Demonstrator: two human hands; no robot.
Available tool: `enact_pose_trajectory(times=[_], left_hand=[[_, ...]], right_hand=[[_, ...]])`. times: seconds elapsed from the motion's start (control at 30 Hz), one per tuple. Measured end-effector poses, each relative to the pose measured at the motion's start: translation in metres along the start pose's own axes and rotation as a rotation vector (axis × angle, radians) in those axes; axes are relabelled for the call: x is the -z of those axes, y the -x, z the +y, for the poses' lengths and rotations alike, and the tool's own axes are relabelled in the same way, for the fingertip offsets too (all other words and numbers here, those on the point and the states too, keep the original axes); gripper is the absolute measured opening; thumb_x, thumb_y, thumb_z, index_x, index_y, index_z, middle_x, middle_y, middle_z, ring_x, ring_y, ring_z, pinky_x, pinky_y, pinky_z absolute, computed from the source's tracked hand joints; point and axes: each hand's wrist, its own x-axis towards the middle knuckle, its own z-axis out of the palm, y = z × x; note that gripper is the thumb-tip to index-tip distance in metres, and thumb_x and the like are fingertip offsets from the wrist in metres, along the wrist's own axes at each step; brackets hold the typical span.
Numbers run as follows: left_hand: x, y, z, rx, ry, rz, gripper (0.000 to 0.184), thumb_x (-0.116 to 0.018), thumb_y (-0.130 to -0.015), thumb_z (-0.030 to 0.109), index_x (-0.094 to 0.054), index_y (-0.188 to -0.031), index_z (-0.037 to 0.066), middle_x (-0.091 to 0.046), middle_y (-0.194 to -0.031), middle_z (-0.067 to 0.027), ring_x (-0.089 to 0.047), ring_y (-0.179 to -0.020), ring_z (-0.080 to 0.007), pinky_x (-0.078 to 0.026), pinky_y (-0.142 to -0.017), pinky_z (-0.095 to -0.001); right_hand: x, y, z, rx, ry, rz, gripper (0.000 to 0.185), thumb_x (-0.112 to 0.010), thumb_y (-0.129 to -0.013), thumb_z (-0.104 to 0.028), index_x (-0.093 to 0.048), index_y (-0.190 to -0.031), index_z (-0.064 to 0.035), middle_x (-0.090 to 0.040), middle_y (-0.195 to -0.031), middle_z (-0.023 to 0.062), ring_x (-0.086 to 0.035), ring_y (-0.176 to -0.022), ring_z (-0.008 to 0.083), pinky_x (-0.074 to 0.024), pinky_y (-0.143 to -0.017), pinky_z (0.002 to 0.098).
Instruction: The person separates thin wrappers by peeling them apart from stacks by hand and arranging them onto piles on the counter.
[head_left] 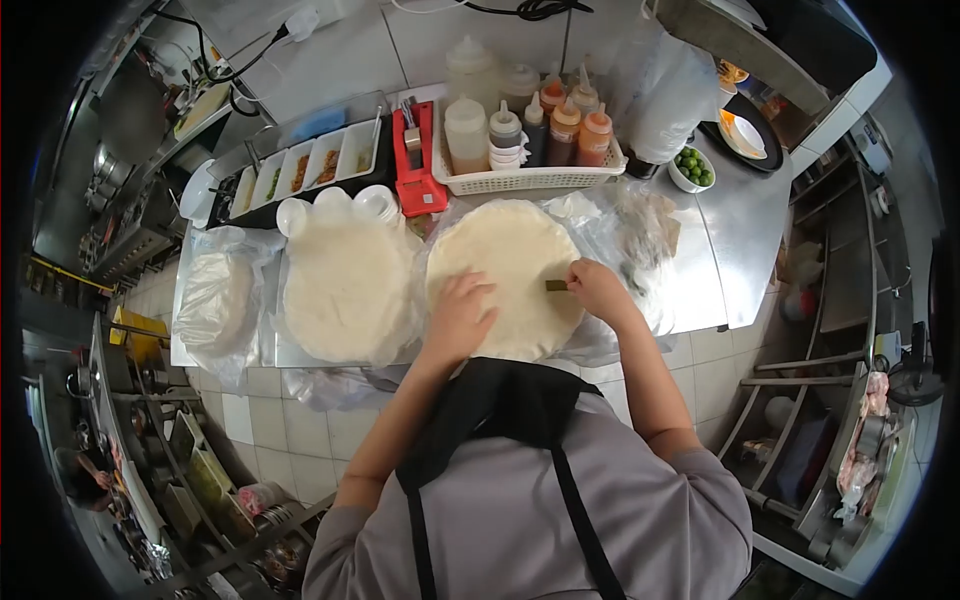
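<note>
A round, pale sheet like thin dough or a wrapper (510, 240) lies on plastic in front of me, perhaps a stack of them. My left hand (463, 312) rests on its left part, fingers stretched out and holding nothing. At the right side, my right hand (598, 290) pinches a small, flat, olive-brown strip (555, 285), whose other end is hidden by the fingers. Whether the strip is a blade or a scraper I cannot tell. Another round pale sheet (345, 285) sits on plastic to the left, apart from both hands.
Squeeze bottles (565, 130) stand in a cream basket (530, 180) behind the sheets. Left of it are a red device (418, 165), small white cups (375, 203) and a topping tray (310, 165). A plastic-wrapped bundle (220, 300) lies far left; a bowl of green limes (692, 170) stands right.
</note>
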Motion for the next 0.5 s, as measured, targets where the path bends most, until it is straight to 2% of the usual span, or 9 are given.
enact_pose_trajectory(times=[0.07, 0.1, 0.2, 0.3, 0.4, 0.43, 0.5], left_hand=[[-0.025, -0.01, 0.017, -0.123, 0.109, -0.109, 0.036, -0.063, -0.076, 0.018, -0.056, -0.109, 0.004, -0.048, -0.12, -0.0149, -0.04, -0.117, -0.0311, -0.034, -0.097, -0.0392], [-0.037, -0.014, 0.023, -0.148, 0.112, -0.118, 0.038, -0.064, -0.076, 0.02, -0.056, -0.11, 0.005, -0.048, -0.12, -0.0148, -0.041, -0.117, -0.031, -0.035, -0.096, -0.0391], [-0.053, -0.023, 0.031, -0.183, 0.078, -0.16, 0.042, -0.065, -0.075, 0.023, -0.055, -0.112, 0.006, -0.047, -0.118, -0.0142, -0.042, -0.114, -0.0302, -0.035, -0.094, -0.039], [-0.052, -0.026, 0.032, -0.139, 0.03, -0.214, 0.041, -0.067, -0.073, 0.025, -0.056, -0.108, 0.006, -0.047, -0.114, -0.0131, -0.043, -0.11, -0.0291, -0.036, -0.092, -0.0387], [-0.053, -0.03, 0.037, -0.128, 0.063, -0.238, 0.038, -0.068, -0.071, 0.026, -0.058, -0.103, 0.006, -0.047, -0.112, -0.0126, -0.043, -0.108, -0.0294, -0.036, -0.091, -0.0385], [-0.053, -0.031, 0.036, -0.125, 0.071, -0.256, 0.04, -0.068, -0.071, 0.027, -0.058, -0.103, 0.006, -0.047, -0.112, -0.0125, -0.042, -0.109, -0.0297, -0.036, -0.092, -0.0387], [-0.056, -0.029, 0.041, -0.114, 0.042, -0.258, 0.04, -0.069, -0.07, 0.03, -0.059, -0.101, 0.007, -0.046, -0.112, -0.0123, -0.042, -0.111, -0.0303, -0.036, -0.092, -0.0391]], right_hand=[[-0.002, 0.003, 0.006, 0.043, 0.048, 0.056, 0.005, -0.056, -0.072, -0.002, -0.053, -0.075, -0.0009, -0.058, -0.08, 0.0151, -0.055, -0.082, 0.0357, -0.0432, -0.072, 0.0407], [0.001, 0.004, 0.006, 0.043, 0.011, 0.056, 0.007, -0.054, -0.072, -0.001, -0.053, -0.078, -0.0012, -0.058, -0.075, 0.0167, -0.055, -0.077, 0.0381, -0.044, -0.067, 0.0417], [0.009, 0.001, 0.003, -0.037, -0.101, -0.053, 0.014, -0.057, -0.069, 0.0, -0.052, -0.082, -0.0009, -0.057, -0.069, 0.0165, -0.057, -0.066, 0.0342, -0.0447, -0.059, 0.0391], [0.01, -0.012, -0.005, -0.077, -0.332, -0.168, 0.015, -0.06, -0.069, 0.0, -0.051, -0.08, -0.0021, -0.056, -0.063, 0.0112, -0.057, -0.058, 0.024, -0.0441, -0.053, 0.0337], [0.002, -0.033, 0.004, -0.164, -1.137, -0.295, 0.009, -0.058, -0.076, 0.0, -0.051, -0.074, -0.0056, -0.054, -0.064, 0.0025, -0.054, -0.056, 0.0117, -0.0409, -0.045, 0.0249], [0.011, -0.04, 0.0, -0.21, -1.318, -0.229, 0.01, -0.059, -0.078, -0.001, -0.051, -0.077, -0.0063, -0.054, -0.065, 0.0029, -0.052, -0.052, 0.0122, -0.0422, -0.048, 0.0234], [0.031, -0.049, -0.005, -0.144, -1.444, 0.105, 0.011, -0.059, -0.078, 0.0, -0.051, -0.077, -0.0067, -0.055, -0.067, 0.0037, -0.053, -0.053, 0.0127, -0.0426, -0.05, 0.0233]])
